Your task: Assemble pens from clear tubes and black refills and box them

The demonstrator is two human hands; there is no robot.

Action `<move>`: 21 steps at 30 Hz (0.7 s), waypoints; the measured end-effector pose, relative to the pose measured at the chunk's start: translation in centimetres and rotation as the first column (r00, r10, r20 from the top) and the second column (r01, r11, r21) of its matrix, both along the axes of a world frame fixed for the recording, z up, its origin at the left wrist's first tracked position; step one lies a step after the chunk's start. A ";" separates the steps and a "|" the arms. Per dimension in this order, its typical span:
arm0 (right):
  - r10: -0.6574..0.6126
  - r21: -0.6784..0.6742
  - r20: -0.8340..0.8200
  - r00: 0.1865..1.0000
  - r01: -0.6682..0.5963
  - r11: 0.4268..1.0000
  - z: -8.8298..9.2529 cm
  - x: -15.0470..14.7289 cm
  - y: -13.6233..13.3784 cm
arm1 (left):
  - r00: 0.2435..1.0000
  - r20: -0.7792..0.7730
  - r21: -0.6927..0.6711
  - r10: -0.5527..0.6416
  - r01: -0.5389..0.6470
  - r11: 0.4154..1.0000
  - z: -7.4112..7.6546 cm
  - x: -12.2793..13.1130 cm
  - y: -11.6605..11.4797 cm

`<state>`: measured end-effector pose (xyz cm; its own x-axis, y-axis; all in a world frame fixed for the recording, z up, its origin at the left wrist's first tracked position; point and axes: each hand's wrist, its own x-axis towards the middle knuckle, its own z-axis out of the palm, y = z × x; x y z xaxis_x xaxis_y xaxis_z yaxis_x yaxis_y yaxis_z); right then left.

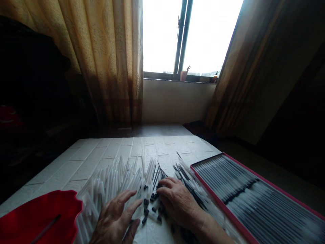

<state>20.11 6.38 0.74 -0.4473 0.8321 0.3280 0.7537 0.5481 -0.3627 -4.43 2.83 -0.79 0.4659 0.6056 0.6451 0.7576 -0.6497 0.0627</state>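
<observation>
My left hand (116, 217) hovers over the near edge of a pile of clear plastic tubes (111, 179), its fingers apart and nothing between them. Small black caps (146, 202) lie scattered on the white surface between my two hands. My right hand (177, 200) has its fingers curled down at the far end of these caps. Its fingertips are partly hidden, and I cannot make out what they hold. Thin black rods (189, 184) lie with more clear tubes beside and beyond my right hand.
A red-rimmed tray (228, 209) at the right holds rows of capped tubes. On the left stands a red bowl (76, 217) with a wavy rim and a thin stick inside. A brick-patterned white sheet (101, 149) covers the table, below a curtained window (161, 40).
</observation>
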 end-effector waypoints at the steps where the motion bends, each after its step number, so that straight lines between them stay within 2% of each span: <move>1: -0.008 -0.003 0.009 1.000 0.008 1.000 0.1 0.1 0.0 | 0.993 -0.098 0.094 0.060 -0.051 0.994 -0.1 -0.3 0.4; 3: -0.025 -0.014 0.028 0.999 0.025 1.000 0.3 0.3 0.0 | 0.962 -0.231 0.207 0.147 -0.099 0.973 -0.4 -0.6 1.1; 6: -0.044 -0.021 0.052 0.998 0.045 0.999 0.5 0.6 -0.1 | 0.926 -0.315 0.232 0.207 -0.136 0.963 -0.9 -0.6 1.5; 13: -0.071 -0.024 0.072 0.995 0.073 0.997 0.7 0.8 -0.2 | 0.923 -0.313 0.193 0.224 -0.169 0.967 -1.1 -0.5 1.3; 18: -0.131 -0.024 0.088 0.987 0.133 0.991 0.9 1.4 0.0 | 0.942 -0.240 0.066 0.236 -0.227 0.972 -0.9 0.3 1.1; 21: -0.143 -0.030 0.071 0.987 0.146 0.989 1.1 1.7 0.0 | 0.950 -0.233 0.038 0.207 -0.203 0.978 -0.7 0.6 1.1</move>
